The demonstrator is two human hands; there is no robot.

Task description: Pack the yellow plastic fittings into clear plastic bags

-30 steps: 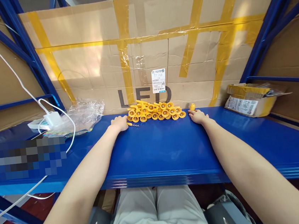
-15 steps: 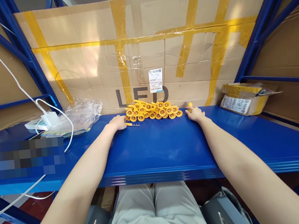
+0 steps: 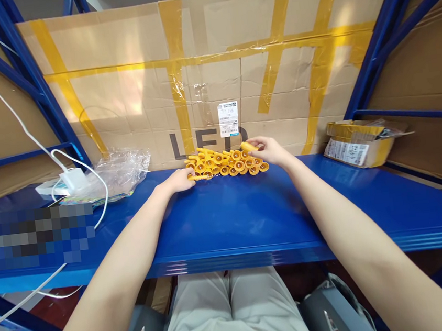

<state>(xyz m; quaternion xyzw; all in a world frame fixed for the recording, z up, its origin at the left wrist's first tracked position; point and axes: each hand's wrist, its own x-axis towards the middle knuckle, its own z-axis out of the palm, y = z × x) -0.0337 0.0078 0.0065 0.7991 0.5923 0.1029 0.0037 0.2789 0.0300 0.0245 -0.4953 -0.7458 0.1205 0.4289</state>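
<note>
Several yellow pieces with round, cup-like ends [image 3: 239,165] lie stacked in a pile at the back of the blue shelf, against the cardboard. At the pile's left end, my left hand [image 3: 181,180] is closed on a yellow piece with a metal spiral [image 3: 200,177], which points right, low in front of the pile. My right hand [image 3: 269,150] pinches another yellow piece [image 3: 248,147] over the top right of the pile. The far end of that piece points left, and its near end is hidden by my fingers.
A large taped cardboard sheet [image 3: 139,100] stands behind the blue shelf [image 3: 227,223]. On the left are clear plastic wrap [image 3: 122,170], a white charger [image 3: 74,180] with cables and a blurred patch. An open small carton [image 3: 351,149] sits on the right.
My right hand has moved left and up with its yellow piece, from beside the pile to above it. My left hand has shifted slightly right with the spiral piece.
</note>
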